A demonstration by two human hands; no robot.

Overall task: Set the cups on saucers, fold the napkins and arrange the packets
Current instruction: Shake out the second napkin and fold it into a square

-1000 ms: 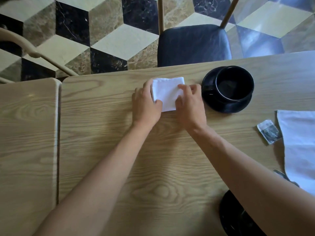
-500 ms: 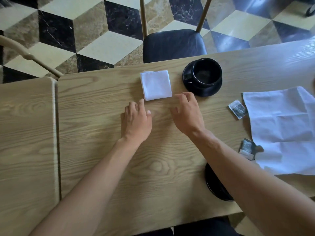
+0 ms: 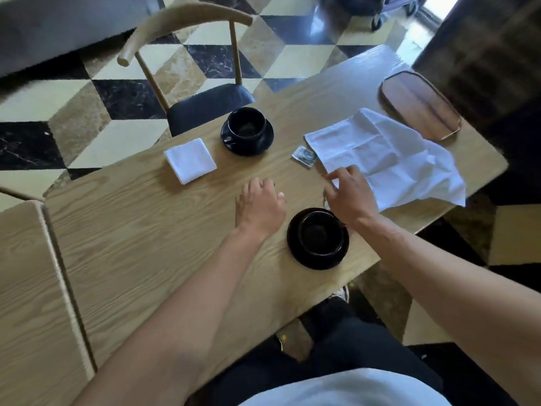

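At a wooden bench (image 3: 152, 230), we reach our right hand (image 3: 351, 194) to the near edge of an unfolded white napkin (image 3: 389, 159), its fingers (image 3: 336, 175) loosely curled and touching the cloth, though we cannot tell whether they already pinch it. Our left hand (image 3: 259, 205) hovers over bare wood, fingers gently spread and holding nothing.

1 napkin is already done: a folded napkin (image 3: 190, 160) lies as a neat square at the far edge, just beside the far cup (image 3: 246, 127), which sits on its saucer (image 3: 265, 142). The near cup (image 3: 320, 235) also sits on a saucer (image 3: 304, 256), close below our right wrist. A small packet (image 3: 305, 156) lies at the open napkin's left edge, touching or nearly so. A dark wooden tray (image 3: 418, 106) rests beyond the cloth.

We judge the napkin soft, light and limp. It shows creases and a rumpled right corner, so it should be taken by 2 corners and smoothed flat before folding. The black cups look glazed and breakable, and a sleeve or wrist could knock the near 1. The packet seems thin and light, best pinched by an edge.

The packet carries a dark printed patch, but it is too small to read, and we can read no brand or writing elsewhere.
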